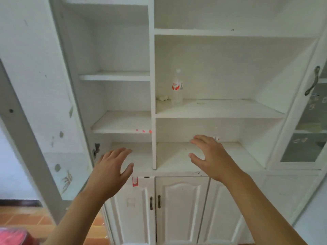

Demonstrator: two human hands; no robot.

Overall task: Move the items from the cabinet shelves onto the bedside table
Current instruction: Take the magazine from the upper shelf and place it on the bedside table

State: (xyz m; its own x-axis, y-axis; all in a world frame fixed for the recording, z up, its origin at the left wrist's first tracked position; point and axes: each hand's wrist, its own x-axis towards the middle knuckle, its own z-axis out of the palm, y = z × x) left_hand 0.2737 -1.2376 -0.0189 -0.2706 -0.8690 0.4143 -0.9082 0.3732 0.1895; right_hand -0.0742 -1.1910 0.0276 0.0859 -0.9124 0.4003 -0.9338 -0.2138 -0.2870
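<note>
Two bare hands, left hand (113, 167) and right hand (208, 156), hover with fingers spread, holding nothing, likely reaching; clear plastic red-labelled bottle (177, 89) stands far on white cabinet's right middle shelf (230, 110).

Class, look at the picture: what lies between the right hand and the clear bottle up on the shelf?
In the head view, one white shelf board lies between the right hand and the bottle; otherwise bare.
</note>
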